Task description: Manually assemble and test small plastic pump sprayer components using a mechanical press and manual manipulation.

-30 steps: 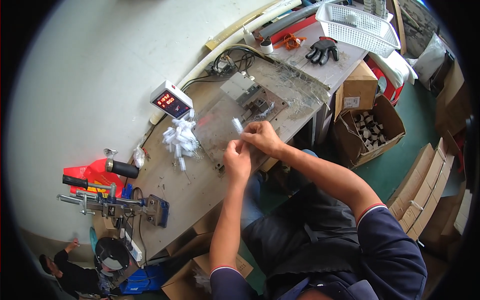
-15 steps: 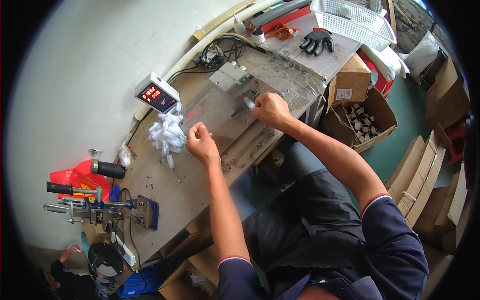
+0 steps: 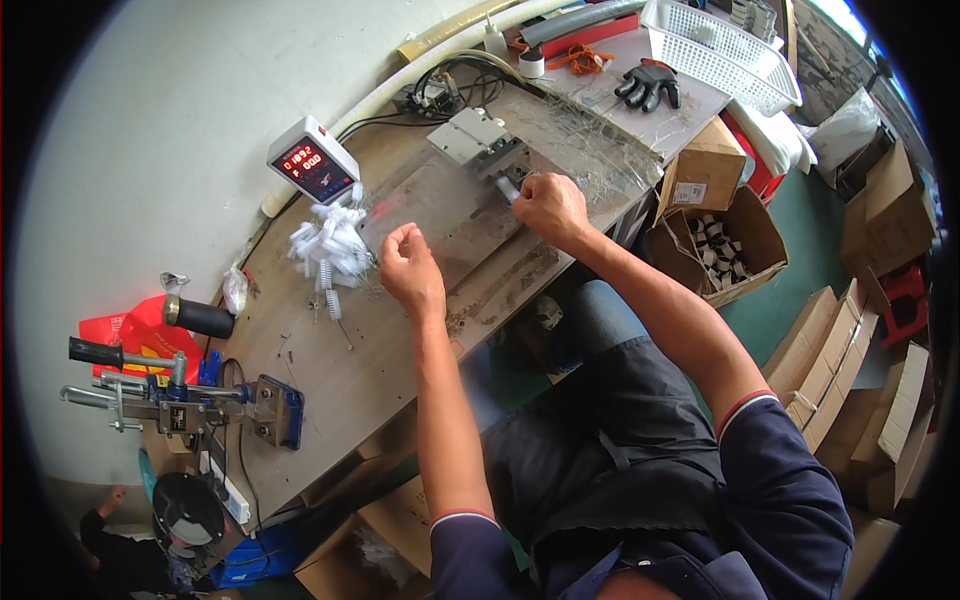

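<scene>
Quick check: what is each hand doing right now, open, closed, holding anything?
Left hand: loosely curled, nothing visible in its grip.
Right hand: closed on small white part.

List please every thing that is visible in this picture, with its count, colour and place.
workbench: one, brown, centre
pile of small white parts: one pile, beside the left hand
digital counter: one, white with red digits, bench's far edge
metal fixture: one, grey, beyond the right hand
glove: one, black, far table
basket: one, white, far table
open carton of white parts: one, brown, floor at right
clamp tool: one, blue and grey, bench's left end
left hand: closed, above the bench
right hand: closed on a small white part
</scene>
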### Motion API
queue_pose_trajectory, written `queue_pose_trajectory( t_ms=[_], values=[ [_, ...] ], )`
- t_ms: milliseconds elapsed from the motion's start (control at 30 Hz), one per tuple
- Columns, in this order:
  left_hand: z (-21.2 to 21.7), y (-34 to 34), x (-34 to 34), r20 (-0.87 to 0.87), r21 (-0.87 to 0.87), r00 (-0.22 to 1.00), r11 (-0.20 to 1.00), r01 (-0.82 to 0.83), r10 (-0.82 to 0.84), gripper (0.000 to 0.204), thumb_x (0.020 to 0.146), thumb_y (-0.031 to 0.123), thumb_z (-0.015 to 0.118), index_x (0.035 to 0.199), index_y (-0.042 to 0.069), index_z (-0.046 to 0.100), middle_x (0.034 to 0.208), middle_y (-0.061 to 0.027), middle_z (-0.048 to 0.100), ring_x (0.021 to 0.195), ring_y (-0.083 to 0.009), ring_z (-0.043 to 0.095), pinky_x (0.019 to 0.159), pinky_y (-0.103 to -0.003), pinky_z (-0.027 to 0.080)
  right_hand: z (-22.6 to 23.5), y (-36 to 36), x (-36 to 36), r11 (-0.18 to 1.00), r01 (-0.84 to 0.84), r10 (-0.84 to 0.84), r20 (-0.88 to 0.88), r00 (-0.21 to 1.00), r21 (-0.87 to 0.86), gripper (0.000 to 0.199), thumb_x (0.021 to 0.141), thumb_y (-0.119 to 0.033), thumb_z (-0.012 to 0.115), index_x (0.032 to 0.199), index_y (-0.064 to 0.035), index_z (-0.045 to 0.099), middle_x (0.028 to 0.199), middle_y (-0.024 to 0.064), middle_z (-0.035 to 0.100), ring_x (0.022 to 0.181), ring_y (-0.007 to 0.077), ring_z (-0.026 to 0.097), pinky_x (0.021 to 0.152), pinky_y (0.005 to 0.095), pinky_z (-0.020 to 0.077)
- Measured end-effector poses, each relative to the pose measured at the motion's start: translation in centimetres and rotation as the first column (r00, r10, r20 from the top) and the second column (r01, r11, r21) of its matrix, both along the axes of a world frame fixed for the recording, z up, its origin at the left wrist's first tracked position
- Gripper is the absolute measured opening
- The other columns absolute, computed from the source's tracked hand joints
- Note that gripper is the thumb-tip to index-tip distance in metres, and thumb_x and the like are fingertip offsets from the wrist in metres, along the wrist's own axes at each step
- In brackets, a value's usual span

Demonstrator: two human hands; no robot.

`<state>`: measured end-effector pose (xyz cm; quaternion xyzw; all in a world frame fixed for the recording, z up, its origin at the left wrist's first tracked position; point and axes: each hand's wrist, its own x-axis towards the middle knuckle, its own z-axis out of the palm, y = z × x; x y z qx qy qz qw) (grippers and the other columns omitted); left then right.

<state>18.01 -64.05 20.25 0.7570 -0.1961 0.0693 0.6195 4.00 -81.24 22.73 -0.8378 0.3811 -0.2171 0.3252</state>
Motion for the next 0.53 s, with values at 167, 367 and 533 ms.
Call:
queue_pose_trajectory(
  t_ms=[167,367,533],
  values=[
    [0.1,-0.2,-0.3,0.086,0.095,0.996,0.995,-0.005,-0.003,0.015,0.096,0.013,0.066,0.104,0.002,0.072,0.097,-0.0076,0.071,0.082,-0.0185,0.065,0.077,-0.034,0.053,-0.5,-0.1,0.1,0.999,0.019,-0.015,0.089,0.996,-0.041,0.021,0.077,-0.024,0.065,0.083,-0.0068,0.075,0.088,0.0215,0.073,0.089,0.0414,0.07,0.08,0.0491,0.0556],
    [0.7,-0.9,-1.9,0.275,0.193,0.96,0.981,-0.001,-0.053,0.014,0.095,0.014,0.068,0.103,0.004,0.072,0.096,-0.0086,0.069,0.082,-0.0219,0.065,0.077,-0.037,0.053,-1.4,0.7,0.4,0.983,0.135,-0.106,0.222,0.969,-0.121,0.019,0.082,-0.024,0.064,0.079,-0.0064,0.071,0.078,0.0207,0.071,0.08,0.0418,0.07,0.075,0.0515,0.0554],
    [0.8,-2.4,-2.6,0.298,0.356,0.932,0.93,0.092,-0.207,0.018,0.095,0.021,0.07,0.109,0.009,0.071,0.1,-0.0085,0.068,0.085,-0.0221,0.065,0.081,-0.04,0.051,-1.8,0.9,-0.1,0.984,0.141,-0.106,0.282,0.954,-0.108,0.021,0.084,-0.027,0.066,0.08,-0.0069,0.071,0.075,0.021,0.07,0.077,0.0426,0.07,0.073,0.0522,0.0557]
  ],
)
